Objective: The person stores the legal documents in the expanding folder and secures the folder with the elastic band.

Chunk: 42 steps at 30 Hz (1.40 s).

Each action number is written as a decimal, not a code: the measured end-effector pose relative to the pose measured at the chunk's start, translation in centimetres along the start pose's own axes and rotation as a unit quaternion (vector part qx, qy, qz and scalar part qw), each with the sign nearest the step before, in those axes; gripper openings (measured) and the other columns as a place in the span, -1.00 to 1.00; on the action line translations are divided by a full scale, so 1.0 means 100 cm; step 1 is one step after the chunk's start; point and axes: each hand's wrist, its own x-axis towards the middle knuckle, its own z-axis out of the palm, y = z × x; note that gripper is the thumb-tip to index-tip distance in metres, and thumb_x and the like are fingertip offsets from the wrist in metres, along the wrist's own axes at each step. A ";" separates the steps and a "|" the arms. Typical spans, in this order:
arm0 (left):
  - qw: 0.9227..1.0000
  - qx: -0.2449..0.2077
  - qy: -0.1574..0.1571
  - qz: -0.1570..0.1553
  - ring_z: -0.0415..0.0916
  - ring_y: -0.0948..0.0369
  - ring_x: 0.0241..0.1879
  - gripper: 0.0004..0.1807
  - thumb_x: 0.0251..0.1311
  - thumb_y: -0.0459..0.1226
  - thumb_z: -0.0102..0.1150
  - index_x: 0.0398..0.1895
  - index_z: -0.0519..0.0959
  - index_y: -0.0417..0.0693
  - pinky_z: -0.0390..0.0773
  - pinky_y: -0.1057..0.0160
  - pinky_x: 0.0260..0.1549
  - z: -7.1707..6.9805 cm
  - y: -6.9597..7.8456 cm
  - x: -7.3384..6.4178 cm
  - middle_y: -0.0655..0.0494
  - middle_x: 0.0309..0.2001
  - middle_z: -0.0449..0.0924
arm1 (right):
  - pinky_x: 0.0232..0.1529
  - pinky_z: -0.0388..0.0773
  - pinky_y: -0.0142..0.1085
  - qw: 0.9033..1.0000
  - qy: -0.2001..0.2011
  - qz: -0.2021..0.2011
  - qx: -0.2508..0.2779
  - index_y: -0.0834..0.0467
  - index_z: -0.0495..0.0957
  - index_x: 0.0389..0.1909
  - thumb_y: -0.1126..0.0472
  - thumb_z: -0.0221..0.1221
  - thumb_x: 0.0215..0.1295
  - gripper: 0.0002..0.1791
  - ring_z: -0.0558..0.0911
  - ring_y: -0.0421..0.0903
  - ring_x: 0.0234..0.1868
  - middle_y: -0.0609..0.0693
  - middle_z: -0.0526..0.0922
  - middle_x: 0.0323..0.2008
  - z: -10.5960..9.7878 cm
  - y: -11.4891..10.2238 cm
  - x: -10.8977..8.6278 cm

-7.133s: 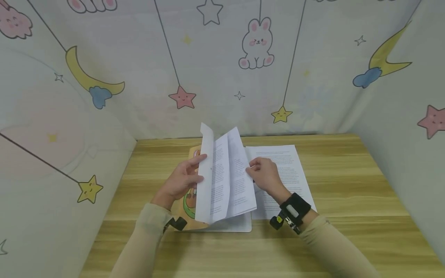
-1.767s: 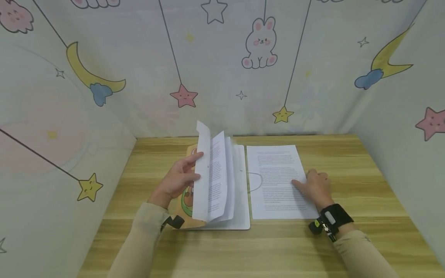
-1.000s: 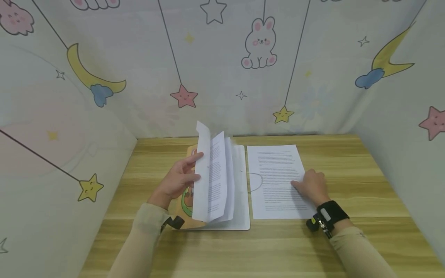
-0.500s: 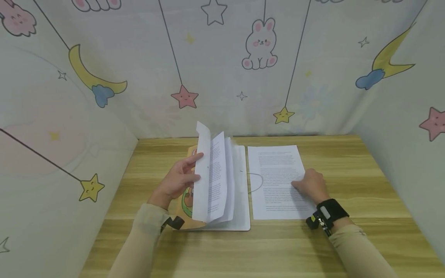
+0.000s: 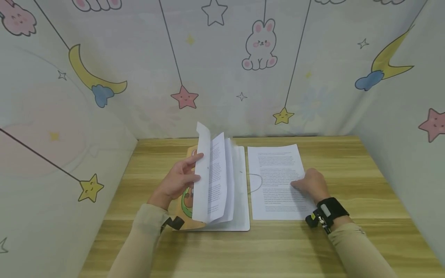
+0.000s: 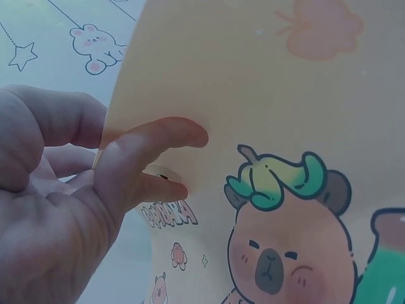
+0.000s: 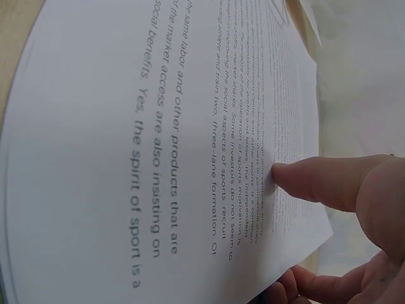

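Note:
My left hand (image 5: 177,179) holds up the cover of a document folder (image 5: 202,193), thumb and fingers at its edge. In the left wrist view the cover's orange outer face (image 6: 209,82) shows a cartoon capybara, and the left hand (image 6: 69,196) grips the edge. Several printed pages (image 5: 217,177) stand fanned inside the folder. To the right lies a loose printed sheet (image 5: 274,162). My right hand (image 5: 314,185) pinches its right edge: in the right wrist view the thumb lies on the printed face of the sheet (image 7: 82,158), and the other fingers are under the edge.
A thin elastic loop (image 5: 261,181) runs from the folder's right side across the sheet. The wooden table (image 5: 222,251) meets a wall cloth (image 5: 222,77) printed with stars, moons and a rabbit right behind the folder.
My right hand has let go of the pages in the folder and moved right to the loose sheet's edge, its fingers now tucked under. My left hand has kept the cover raised.

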 end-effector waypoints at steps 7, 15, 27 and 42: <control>1.000 0.000 -0.004 0.001 0.45 -0.26 0.29 -0.11 0.28 -0.65 -0.01 0.68 -0.04 -0.31 0.77 0.15 -0.18 -0.001 -0.001 0.001 -0.46 0.56 0.10 | -0.40 0.45 -0.18 1.000 -0.004 0.014 -0.008 0.41 0.48 -0.18 0.11 0.47 0.14 -0.50 0.55 0.10 -0.33 0.22 0.54 -0.33 0.001 -0.001 0.004; 1.000 -0.001 -0.004 -0.001 0.43 -0.27 0.30 -0.12 0.29 -0.64 0.00 0.68 -0.03 -0.31 0.76 0.12 -0.15 -0.001 -0.002 0.001 -0.47 0.56 0.09 | -0.38 0.47 -0.16 1.000 -0.007 0.011 -0.015 0.45 0.52 -0.18 0.12 0.48 0.11 -0.48 0.57 0.13 -0.32 0.25 0.57 -0.33 0.000 -0.002 0.006; 1.000 -0.002 -0.001 -0.006 0.46 -0.24 0.29 -0.11 0.29 -0.65 0.00 0.68 -0.03 -0.29 0.76 0.12 -0.15 -0.002 -0.003 0.003 -0.46 0.55 0.10 | -0.41 0.46 -0.18 1.000 0.001 0.011 -0.024 0.45 0.50 -0.17 0.15 0.46 0.10 -0.50 0.57 0.13 -0.34 0.25 0.57 -0.34 0.004 -0.003 0.009; 1.000 0.002 -0.002 -0.003 0.46 -0.24 0.28 -0.12 0.30 -0.64 0.00 0.68 -0.03 -0.29 0.77 0.15 -0.20 -0.003 -0.004 0.003 -0.46 0.55 0.11 | -0.38 0.50 -0.15 1.000 0.000 -0.009 -0.004 0.50 0.48 -0.10 0.19 0.47 0.08 -0.45 0.59 0.15 -0.31 0.30 0.58 -0.30 0.002 -0.003 0.010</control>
